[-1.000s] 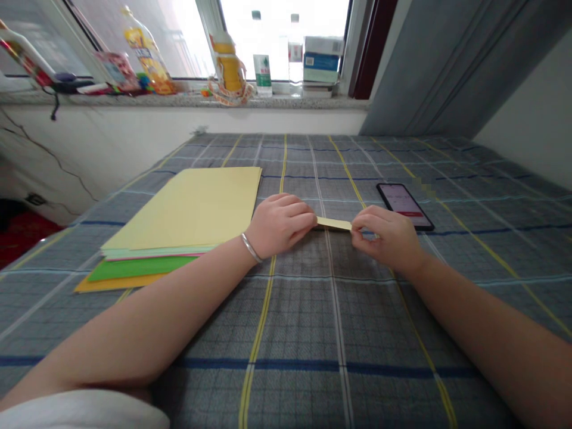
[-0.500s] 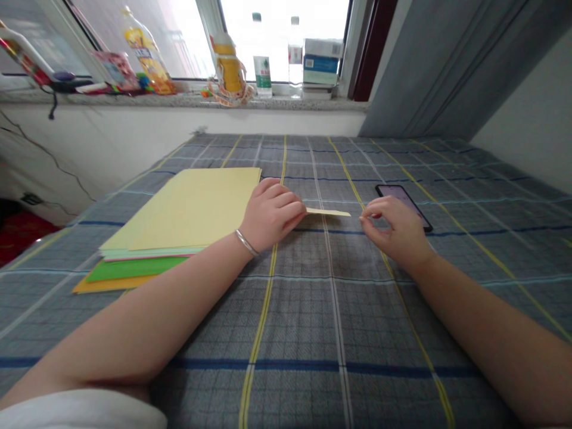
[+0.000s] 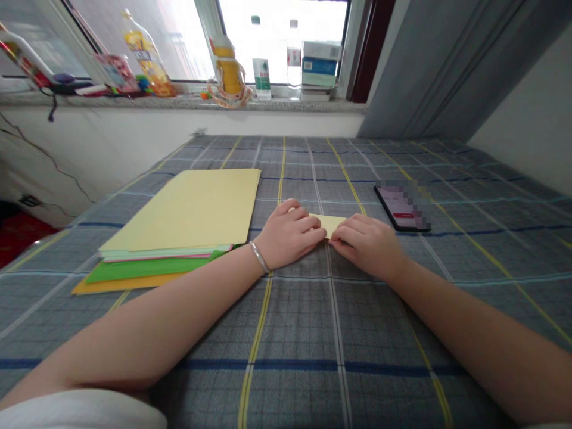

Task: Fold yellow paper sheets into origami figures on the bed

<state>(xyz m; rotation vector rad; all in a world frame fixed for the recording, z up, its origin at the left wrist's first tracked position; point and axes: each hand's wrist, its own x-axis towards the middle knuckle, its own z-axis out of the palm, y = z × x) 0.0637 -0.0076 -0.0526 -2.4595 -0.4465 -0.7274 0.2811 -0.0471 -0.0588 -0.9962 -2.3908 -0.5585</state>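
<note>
A small folded piece of pale yellow paper (image 3: 329, 221) lies on the grey plaid cloth (image 3: 313, 333) at the middle. My left hand (image 3: 291, 233) grips its left side with curled fingers. My right hand (image 3: 367, 243) presses on its right side, fingers closed together over it. The two hands nearly touch, and most of the paper is hidden under them. A silver bangle (image 3: 258, 257) circles my left wrist.
A stack of coloured paper sheets (image 3: 179, 226), yellow on top with green and orange below, lies to the left. A phone (image 3: 402, 207) with a lit screen lies to the right. Bottles and boxes (image 3: 268, 62) line the windowsill at the back.
My left hand had lifted the paper strip alone while my right hand let go. Now both hands have come together and hold the paper down on the cloth.
</note>
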